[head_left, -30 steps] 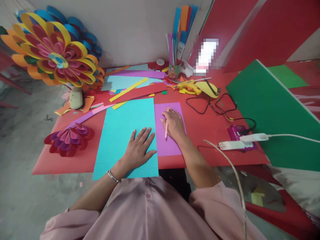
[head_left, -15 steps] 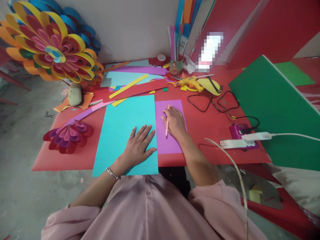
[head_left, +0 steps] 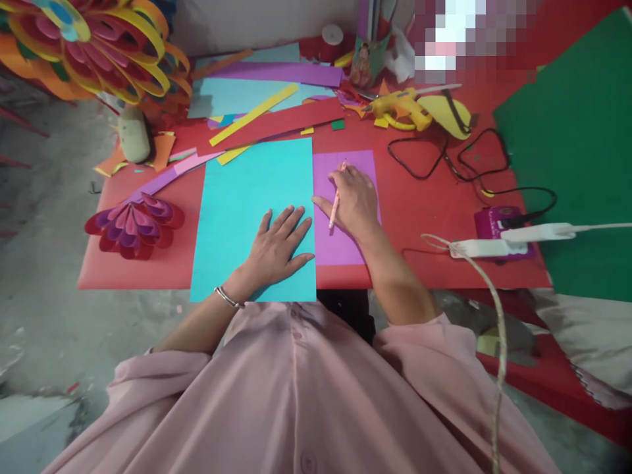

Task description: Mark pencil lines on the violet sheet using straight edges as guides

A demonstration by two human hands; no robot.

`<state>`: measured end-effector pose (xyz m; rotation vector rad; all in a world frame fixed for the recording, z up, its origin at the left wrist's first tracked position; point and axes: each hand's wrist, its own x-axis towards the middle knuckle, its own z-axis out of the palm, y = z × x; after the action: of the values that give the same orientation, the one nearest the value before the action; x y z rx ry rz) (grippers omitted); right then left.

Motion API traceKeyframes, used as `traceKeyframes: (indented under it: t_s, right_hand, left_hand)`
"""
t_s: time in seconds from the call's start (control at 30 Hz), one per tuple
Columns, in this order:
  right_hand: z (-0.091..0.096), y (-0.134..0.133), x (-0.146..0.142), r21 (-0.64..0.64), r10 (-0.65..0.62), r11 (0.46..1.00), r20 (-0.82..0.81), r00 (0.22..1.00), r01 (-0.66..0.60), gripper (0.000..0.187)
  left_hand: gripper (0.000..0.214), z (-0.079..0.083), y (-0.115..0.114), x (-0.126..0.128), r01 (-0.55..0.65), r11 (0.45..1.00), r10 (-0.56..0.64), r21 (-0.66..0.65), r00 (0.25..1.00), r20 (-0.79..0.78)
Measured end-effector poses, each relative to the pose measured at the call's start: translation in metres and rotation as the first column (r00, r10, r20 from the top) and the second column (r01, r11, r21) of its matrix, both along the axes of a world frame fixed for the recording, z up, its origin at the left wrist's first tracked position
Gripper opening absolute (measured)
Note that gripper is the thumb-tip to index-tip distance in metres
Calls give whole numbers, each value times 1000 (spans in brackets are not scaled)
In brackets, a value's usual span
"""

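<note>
My left hand (head_left: 278,248) lies flat with fingers spread on a turquoise sheet of paper (head_left: 247,187); the sheet's lower edge hangs a little over the table's front. My right hand (head_left: 354,199) rests on a purple sheet (head_left: 340,250) that sits against, or partly beneath, the turquoise one; which of these I cannot tell. A pink patterned pencil (head_left: 334,209) is tucked in my right hand, slanting along the fingers. The right thumb stretches out to the turquoise sheet's right edge.
Paper strips (head_left: 296,118) and scraps lie behind the sheets. A yellow glue gun (head_left: 402,108) with a black cord (head_left: 415,176) is at back right. White plugs (head_left: 481,248) sit in a purple power strip (head_left: 496,220). Paper flowers (head_left: 133,224) stand left; a green board (head_left: 567,164) leans right.
The view has tilted down, so the table appears higher. My right thumb has spread leftward to the turquoise sheet's edge. My left hand stays flat on the sheet.
</note>
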<state>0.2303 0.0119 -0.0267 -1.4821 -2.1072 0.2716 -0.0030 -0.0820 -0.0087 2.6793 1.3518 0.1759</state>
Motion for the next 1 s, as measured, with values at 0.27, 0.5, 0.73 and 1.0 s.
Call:
traceKeyframes:
  t_s: [0.27, 0.5, 0.73, 1.0]
  right_hand:
    - [2, -2, -4, -24, -23, 999, 83, 996, 25, 51]
    - [-2, -1, -2, -12, -14, 1000, 61, 998, 14, 55]
    - [0, -1, -3, -10, -16, 1000, 76, 997, 17, 55]
    - [0, -1, -5, -29, -37, 999, 89, 995, 40, 53]
  left_hand:
    - [76, 1, 2, -2, 17, 1000, -17, 3, 1000, 5]
    - [76, 1, 4, -5, 33, 999, -33, 3, 999, 1]
    - [76, 1, 4, -5, 40, 999, -40, 7, 999, 12]
    - [76, 3, 5, -6, 37, 999, -37, -6, 999, 9]
